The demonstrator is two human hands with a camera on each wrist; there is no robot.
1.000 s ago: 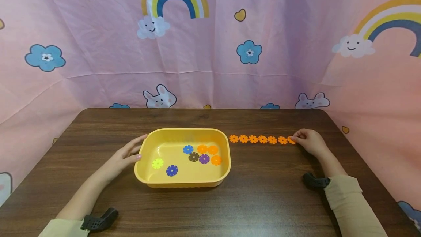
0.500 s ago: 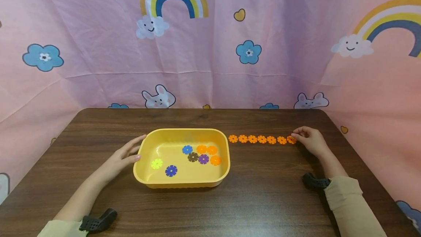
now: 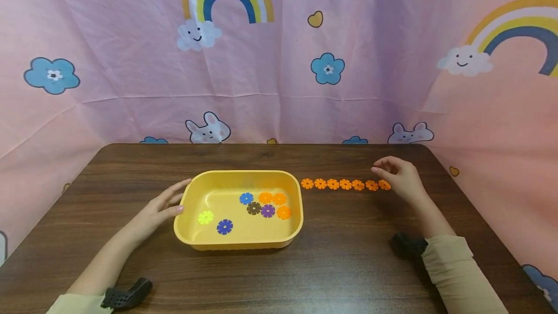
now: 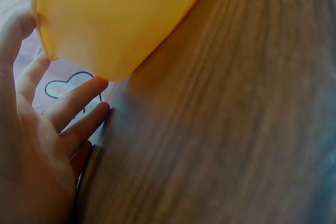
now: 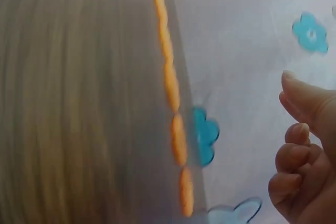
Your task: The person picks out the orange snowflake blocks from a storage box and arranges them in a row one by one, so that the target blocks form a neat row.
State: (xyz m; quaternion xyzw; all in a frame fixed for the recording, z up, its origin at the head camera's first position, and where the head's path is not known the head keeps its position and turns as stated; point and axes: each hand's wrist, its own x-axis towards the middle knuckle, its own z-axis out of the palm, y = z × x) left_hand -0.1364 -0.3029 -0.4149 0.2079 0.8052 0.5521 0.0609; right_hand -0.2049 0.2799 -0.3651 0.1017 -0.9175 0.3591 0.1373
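Note:
My left hand (image 3: 162,210) rests against the left side of a yellow plastic basin (image 3: 237,245). Its thumb touches the rim, and in the left wrist view its extended fingers (image 4: 73,103) lie against the outer wall. Inside the basin are several notched, flower-shaped plastic discs, among them a lime one (image 3: 206,217), a dark blue one (image 3: 224,227) and an orange one (image 3: 284,212). Several orange discs (image 3: 333,184) form a straight row right of the basin. My right hand (image 3: 400,176) hovers over the row's right end, fingers loosely bent, thumb and forefinger apart, holding nothing.
The dark wood-grain table (image 3: 344,265) carries the basin and the row. A pink patterned cloth (image 3: 279,71) hangs behind and beside it. Black wrist mounts (image 3: 127,294) sit by both sleeves.
My right hand has let go of the last orange disc, lifted and shifted left above it. My left hand stays at the basin; the whole head view has drifted slightly.

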